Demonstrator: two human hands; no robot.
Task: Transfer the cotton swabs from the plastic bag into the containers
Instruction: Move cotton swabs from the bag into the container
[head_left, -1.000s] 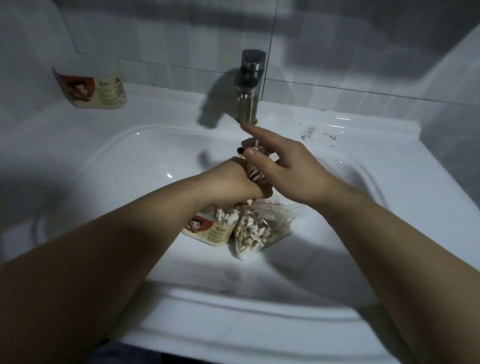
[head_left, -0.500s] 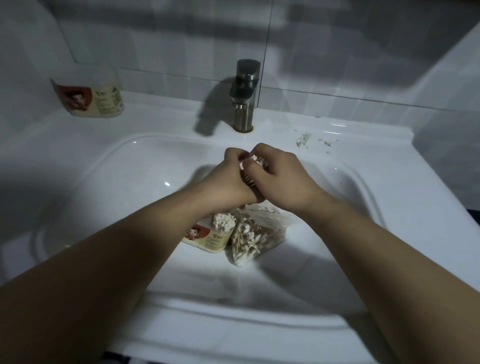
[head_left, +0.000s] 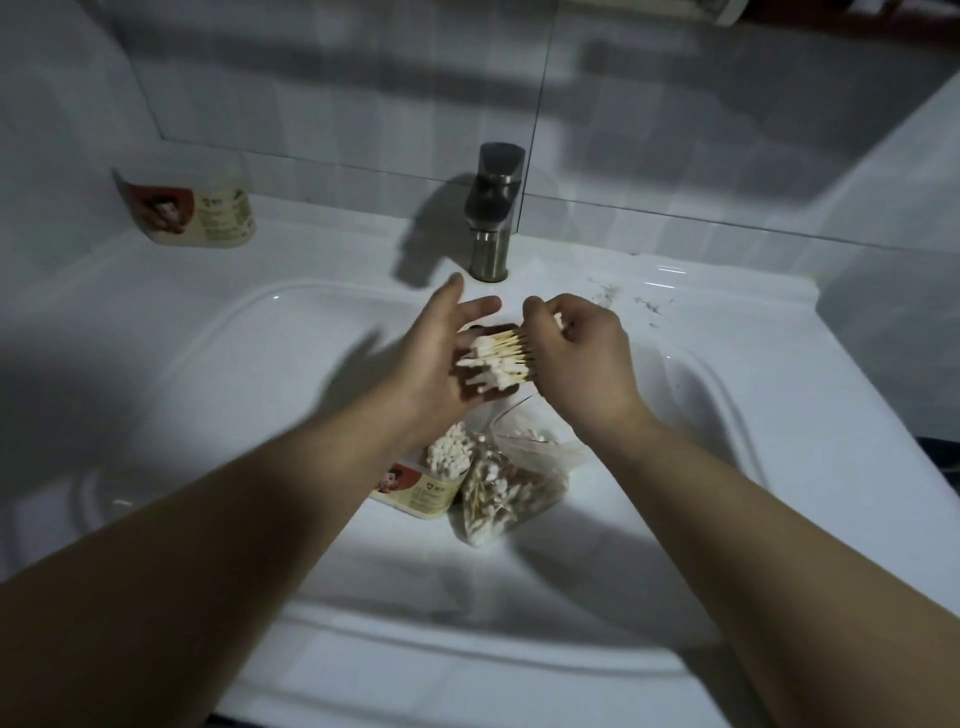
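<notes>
**Swab bundle held over the basin**

The right hand (head_left: 582, 358) is clenched round a bundle of wooden-stemmed cotton swabs with white tips (head_left: 501, 358). It holds them level above the far middle of the white ceramic sink (head_left: 260, 364). The tips at the bundle's left end press against the palm of the left hand (head_left: 436, 358), whose fingers are straight and spread, grasping nothing. A few more white tips poke out of the far side of the right fist.

Nearer in the basin, below the hands, sits a small cream plastic container with a red picture label (head_left: 421, 491). Its open top is packed with white swab tips. Touching it on the right lies the clear plastic bag (head_left: 511, 488), crumpled, with many loose swabs inside.

A second cream container with the same red label (head_left: 195, 208) stands on the far left of the sink's ledge, well apart from the hands. A brushed-metal faucet (head_left: 493, 208) rises at the far middle, just beyond the fingers. Grey smudges (head_left: 631, 301) mark the ledge to its right.
</notes>
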